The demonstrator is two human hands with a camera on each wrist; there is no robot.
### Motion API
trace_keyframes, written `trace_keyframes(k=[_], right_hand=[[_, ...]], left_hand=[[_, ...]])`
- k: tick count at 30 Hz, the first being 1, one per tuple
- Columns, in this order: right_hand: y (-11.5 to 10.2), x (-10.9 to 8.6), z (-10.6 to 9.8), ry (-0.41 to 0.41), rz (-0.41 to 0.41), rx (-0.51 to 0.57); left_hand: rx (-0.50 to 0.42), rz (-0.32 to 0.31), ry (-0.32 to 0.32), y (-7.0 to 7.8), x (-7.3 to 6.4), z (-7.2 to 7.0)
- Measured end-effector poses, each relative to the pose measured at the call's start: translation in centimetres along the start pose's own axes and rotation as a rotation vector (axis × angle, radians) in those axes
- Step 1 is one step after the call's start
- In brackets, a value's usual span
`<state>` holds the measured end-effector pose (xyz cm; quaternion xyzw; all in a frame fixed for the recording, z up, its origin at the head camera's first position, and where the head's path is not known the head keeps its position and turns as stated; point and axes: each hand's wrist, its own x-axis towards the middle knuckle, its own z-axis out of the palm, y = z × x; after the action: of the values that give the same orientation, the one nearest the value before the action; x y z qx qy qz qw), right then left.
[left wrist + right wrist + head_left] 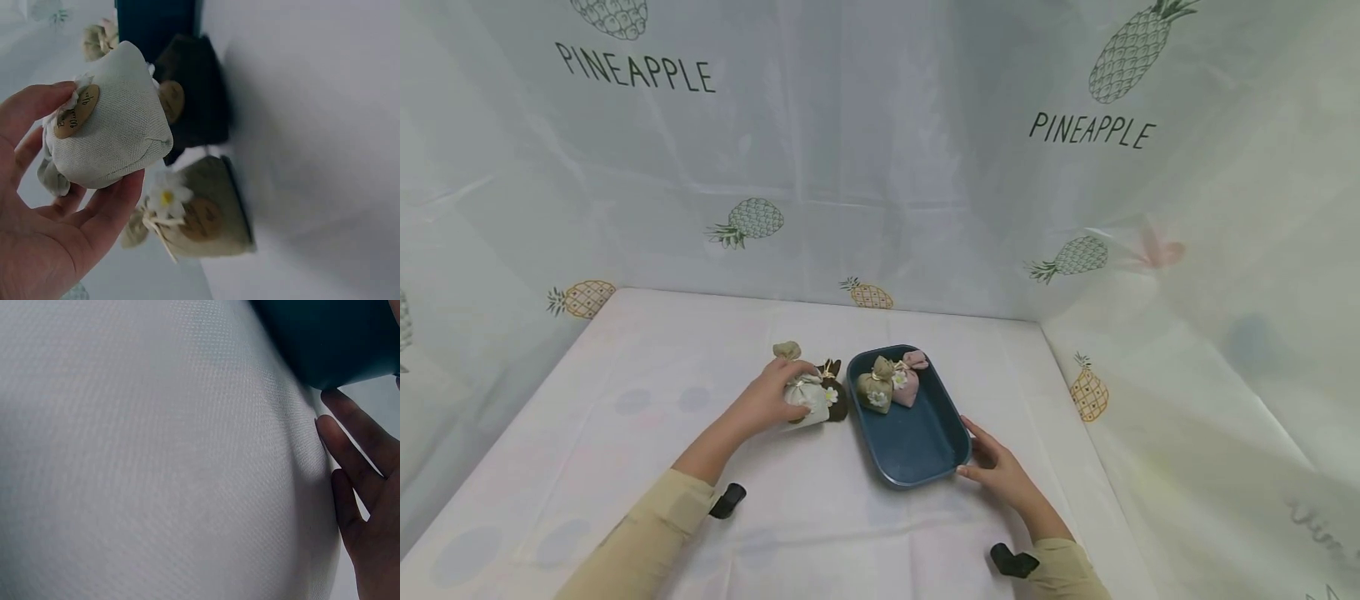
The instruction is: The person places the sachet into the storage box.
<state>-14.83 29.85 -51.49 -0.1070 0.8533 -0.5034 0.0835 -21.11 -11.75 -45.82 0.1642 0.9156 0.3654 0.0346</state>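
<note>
My left hand [769, 398] grips a pale grey cloth sachet [115, 119] with a tied neck and an oval tag, thumb on one side and fingers on the other. A dark brown sachet [837, 406] with a white flower stands just right of it. Partly hidden behind that hand is a tan sachet [787, 350]; its daisy and tag show in the left wrist view. My right hand [1003, 475] touches the right side of a blue tray [913, 446], its fingers fairly straight in the right wrist view. Inside the tray's far end lie an olive sachet [874, 396] and a pink sachet [907, 388].
A white cloth [790, 533] with faint coloured spots covers the table. Behind and to the right hangs a pale curtain [880, 167] printed with pineapples. Dark bands [727, 501] sit near both wrists.
</note>
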Motion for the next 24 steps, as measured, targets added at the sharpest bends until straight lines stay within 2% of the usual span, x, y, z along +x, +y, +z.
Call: trace_keyframes(k=[4, 8, 14, 24], right_hand=[[1.6, 0.3, 0.1, 0.017, 0.009, 0.003], [3.0, 0.4, 0.1, 0.017, -0.002, 0.008], [3.2, 0.4, 0.1, 0.020, 0.006, 0.016], [3.3, 0.6, 0.1, 0.012, 0.024, 0.011]], left_hand=[[0.033, 0.057, -0.005, 1.8, 1.0, 0.6], [0.008, 0.099, -0.041, 3.6, 1.9, 1.1], [-0.016, 0.104, -0.094, 6.2, 3.4, 2.3], [-0.006, 0.208, -0.185, 9.1, 6.4, 4.8]])
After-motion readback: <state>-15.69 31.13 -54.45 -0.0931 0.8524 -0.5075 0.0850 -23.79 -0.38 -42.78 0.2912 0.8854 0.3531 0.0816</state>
